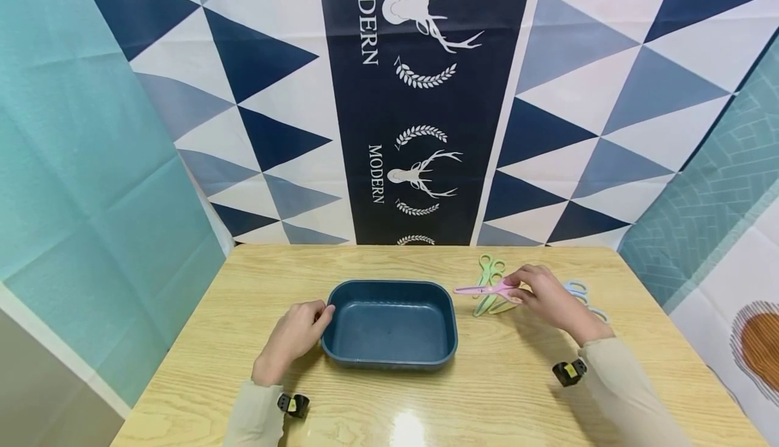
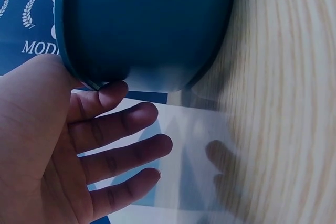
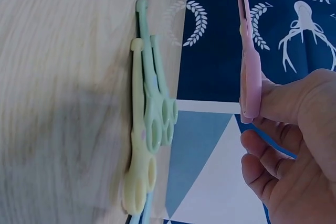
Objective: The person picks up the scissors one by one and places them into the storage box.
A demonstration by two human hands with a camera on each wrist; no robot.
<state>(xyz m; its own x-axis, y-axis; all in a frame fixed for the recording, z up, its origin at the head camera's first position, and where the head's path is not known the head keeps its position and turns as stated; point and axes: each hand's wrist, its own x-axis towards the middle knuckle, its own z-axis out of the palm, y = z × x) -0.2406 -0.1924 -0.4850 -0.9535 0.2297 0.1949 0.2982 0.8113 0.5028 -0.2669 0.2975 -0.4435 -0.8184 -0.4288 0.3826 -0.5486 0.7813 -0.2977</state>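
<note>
A dark blue rectangular basin (image 1: 389, 332) stands on the wooden table. My left hand (image 1: 295, 332) pinches its left rim between thumb and forefinger; the left wrist view shows the other fingers of that hand (image 2: 58, 129) spread below the basin's wall (image 2: 147, 24). Pink scissors (image 1: 496, 289) are in my right hand (image 1: 550, 298), raised over the table with the blades pointing left, toward the basin. In the right wrist view, the thumb and forefinger grip the pink scissors (image 3: 252, 82) by the handle loops. Beneath them lie green scissors (image 1: 485, 274) and yellow scissors (image 1: 500, 308).
Blue scissors (image 1: 577, 290) lie to the right, partly covered by my right hand in the head view. The wooden table (image 1: 365, 406) ends at a patterned cloth backdrop (image 1: 426, 109) behind and cloth panels on both sides.
</note>
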